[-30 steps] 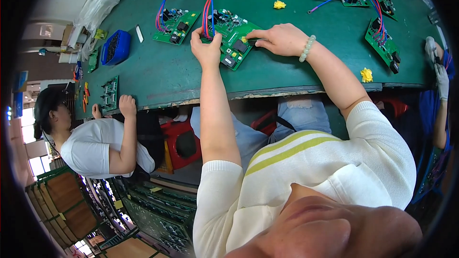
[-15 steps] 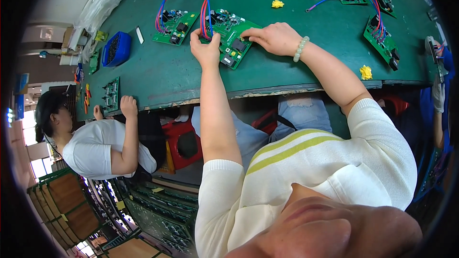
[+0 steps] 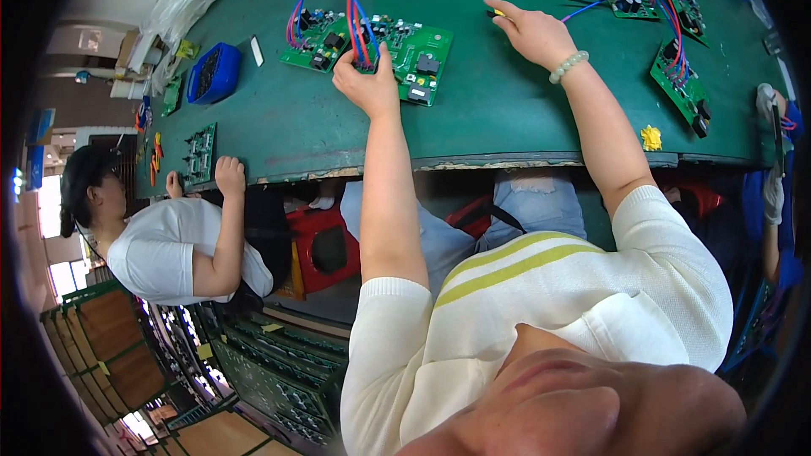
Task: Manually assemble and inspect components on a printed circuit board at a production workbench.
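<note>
on table, left fingers gripping circuit board, wires pointing away, long axis unclear, right fingers, grip unclear

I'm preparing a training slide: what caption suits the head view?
Left hand holds a green circuit board with red and blue wires; right hand apart, over the green tabletop.

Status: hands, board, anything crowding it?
Left hand holding circuit board. Right hand off it, at small yellow-and-dark item. Second wired board close on its left.
</note>
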Demonstrator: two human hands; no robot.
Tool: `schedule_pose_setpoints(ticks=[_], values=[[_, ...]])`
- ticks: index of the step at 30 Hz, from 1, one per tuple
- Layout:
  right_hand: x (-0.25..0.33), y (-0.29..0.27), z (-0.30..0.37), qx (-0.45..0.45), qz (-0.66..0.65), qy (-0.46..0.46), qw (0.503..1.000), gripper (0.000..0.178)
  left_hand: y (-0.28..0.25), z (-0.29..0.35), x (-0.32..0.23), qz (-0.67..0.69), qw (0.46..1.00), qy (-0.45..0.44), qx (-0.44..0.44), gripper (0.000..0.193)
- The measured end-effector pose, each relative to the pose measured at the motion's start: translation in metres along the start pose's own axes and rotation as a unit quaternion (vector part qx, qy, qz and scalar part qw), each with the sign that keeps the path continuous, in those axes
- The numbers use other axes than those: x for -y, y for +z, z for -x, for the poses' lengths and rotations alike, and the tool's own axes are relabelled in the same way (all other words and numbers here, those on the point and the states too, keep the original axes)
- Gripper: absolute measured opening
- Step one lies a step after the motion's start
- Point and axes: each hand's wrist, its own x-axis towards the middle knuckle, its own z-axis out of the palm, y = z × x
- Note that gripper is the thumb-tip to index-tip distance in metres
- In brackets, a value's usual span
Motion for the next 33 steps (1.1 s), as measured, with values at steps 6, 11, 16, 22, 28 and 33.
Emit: schedule_pose_setpoints(ticks=[6,11,16,22,28,33], values=[[0.07,-0.01,0.036,0.106,-0.022,-0.218,0.97,0.038,-0.002,-0.001,0.004,0.0,0.998,0.063,-0.002,0.044],[0.083,0.0,0.041,0.11,0.033,-0.231,0.966,0.038,-0.002,0.0,-0.002,-0.002,0.995,0.095,-0.037,0.043],[0.092,0.001,0.043,0.092,0.036,-0.227,0.969,0.036,-0.002,-0.002,-0.007,0.029,0.992,0.111,-0.053,0.043],[0.101,-0.005,0.04,0.099,0.041,-0.226,0.968,0.034,-0.003,-0.001,-0.006,0.026,0.992,0.111,-0.053,0.042],[0.106,-0.008,0.034,0.11,0.039,-0.218,0.969,0.027,0.0,-0.002,-0.004,0.052,0.991,0.111,-0.047,0.043],[0.103,-0.004,0.032,0.122,0.044,-0.223,0.966,0.035,0.0,-0.002,0.0,0.045,0.991,0.121,-0.042,0.045]])
